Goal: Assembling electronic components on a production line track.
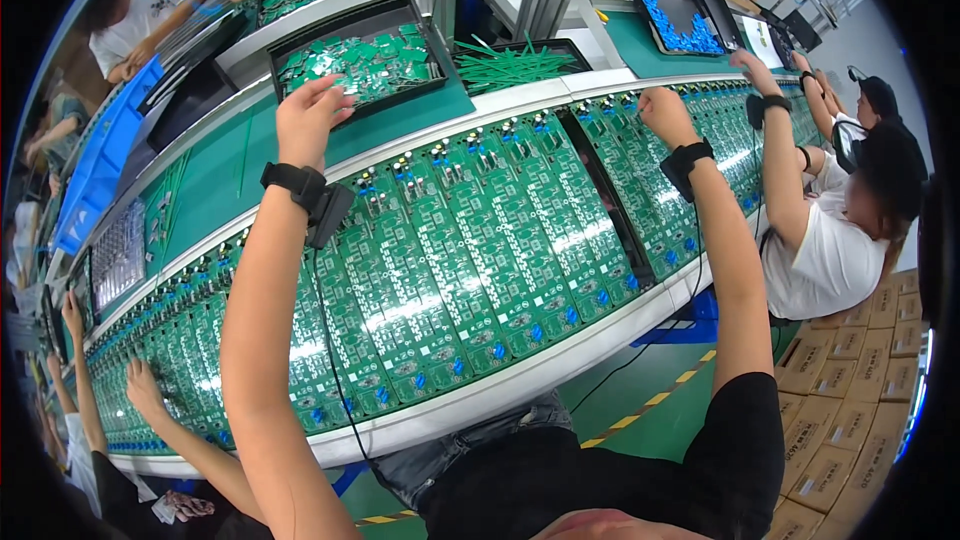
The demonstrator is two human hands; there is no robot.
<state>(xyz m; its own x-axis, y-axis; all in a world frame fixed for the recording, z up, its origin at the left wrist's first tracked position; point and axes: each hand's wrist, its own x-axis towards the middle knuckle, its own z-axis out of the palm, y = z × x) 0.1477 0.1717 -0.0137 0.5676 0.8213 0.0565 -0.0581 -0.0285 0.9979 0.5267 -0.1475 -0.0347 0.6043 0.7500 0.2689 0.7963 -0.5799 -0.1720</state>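
My left hand (312,120) is over the near left corner of a black tray (437,74) that holds many small green circuit boards (365,62). Its fingers are bent and a little apart, and I see nothing between them. Over the far edge of the line of long green circuit boards (480,240), my right hand (667,115) has its fingers curled together. Whatever they may hold is hidden. Small capacitors stand along the boards' far ends, with blue parts near their front ends. Both my wrists wear black bands with cables.
A dark gap (605,195) parts the boards below my right hand. Behind lie a tray of green strips (520,65) and a tray of blue parts (680,30). Co-workers sit on both sides, one co-worker's hand (147,392) over the boards at left. Cartons (850,390) stand at right.
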